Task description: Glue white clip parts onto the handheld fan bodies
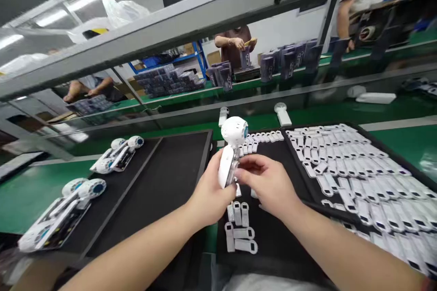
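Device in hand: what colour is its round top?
The round top is white, with a blue patch on its right side. Head camera shows it.

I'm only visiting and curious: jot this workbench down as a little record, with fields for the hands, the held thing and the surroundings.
Left hand: gripping the lower body of a white device
Right hand: fingers at the device's side; exact grip unclear
Held device: nearly upright, round head on top
Below hands: loose flat white pieces on a black tray
Left: white round-headed devices
Right: many white pieces in rows
Beyond: another person's hands, holding something yellow
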Tool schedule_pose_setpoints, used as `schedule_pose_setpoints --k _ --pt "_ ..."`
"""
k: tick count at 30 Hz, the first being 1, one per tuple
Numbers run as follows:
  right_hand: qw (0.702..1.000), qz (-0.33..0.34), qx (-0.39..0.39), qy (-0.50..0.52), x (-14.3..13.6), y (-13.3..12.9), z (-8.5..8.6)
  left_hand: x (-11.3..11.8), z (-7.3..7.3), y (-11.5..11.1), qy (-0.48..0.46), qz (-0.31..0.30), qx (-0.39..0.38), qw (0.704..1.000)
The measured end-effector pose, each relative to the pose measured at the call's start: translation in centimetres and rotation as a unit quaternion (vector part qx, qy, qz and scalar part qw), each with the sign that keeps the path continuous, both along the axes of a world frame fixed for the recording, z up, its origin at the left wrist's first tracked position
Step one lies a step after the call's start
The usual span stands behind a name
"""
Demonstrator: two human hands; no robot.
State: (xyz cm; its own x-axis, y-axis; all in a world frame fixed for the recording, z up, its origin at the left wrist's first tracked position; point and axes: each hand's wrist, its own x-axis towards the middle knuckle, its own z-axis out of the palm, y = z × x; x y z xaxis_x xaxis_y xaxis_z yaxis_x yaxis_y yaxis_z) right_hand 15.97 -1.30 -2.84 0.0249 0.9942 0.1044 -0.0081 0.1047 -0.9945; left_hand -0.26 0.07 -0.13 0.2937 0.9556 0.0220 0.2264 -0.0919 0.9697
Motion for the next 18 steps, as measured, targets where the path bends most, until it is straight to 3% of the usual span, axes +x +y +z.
schedule_pose_setpoints --k 2,3,5,7,8,9,11,13,15,18 --pt "0.984 -0.005 0.052 -0.171 1.7 -0.8 -1.7 -0.3 0.2 0.1 -0.068 0.002 -0.048 0.997" --pt "0.951 -0.017 0.083 -0.296 3.0 -1.3 -3.1 -0.5 0.4 0.1 -0.113 0.002 -0.077 0.991" --pt "0.857 -0.035 0.079 -0.509 5.7 -2.2 -6.4 -1.0 1.0 0.2 -0.19 0.001 -0.125 0.974" --pt "0.776 -0.007 0.044 -0.629 8.2 -2.9 -9.3 -1.3 1.5 0.3 -0.241 -0.003 -0.147 0.959" --pt "0.759 0.005 0.052 -0.648 9.0 -3.2 -10.0 -1.4 1.6 0.3 -0.258 -0.004 -0.151 0.954" --pt "0.759 0.011 0.07 -0.647 9.6 -3.4 -10.1 -1.5 1.7 0.4 -0.272 -0.007 -0.153 0.95" --pt "0.798 -0.013 0.129 -0.589 9.6 -4.0 -8.7 -1.4 1.8 0.5 -0.289 -0.015 -0.155 0.944" --pt "0.856 -0.069 0.187 -0.476 8.6 -4.7 -5.9 -1.1 2.0 0.4 -0.297 -0.025 -0.156 0.942" --pt "0.893 -0.102 0.243 -0.364 6.8 -5.2 -3.2 -0.5 2.3 0.0 -0.3 -0.032 -0.153 0.941" --pt "0.903 -0.079 0.29 -0.307 3.9 -5.2 -1.3 0.5 2.9 -0.7 -0.292 -0.036 -0.14 0.945"
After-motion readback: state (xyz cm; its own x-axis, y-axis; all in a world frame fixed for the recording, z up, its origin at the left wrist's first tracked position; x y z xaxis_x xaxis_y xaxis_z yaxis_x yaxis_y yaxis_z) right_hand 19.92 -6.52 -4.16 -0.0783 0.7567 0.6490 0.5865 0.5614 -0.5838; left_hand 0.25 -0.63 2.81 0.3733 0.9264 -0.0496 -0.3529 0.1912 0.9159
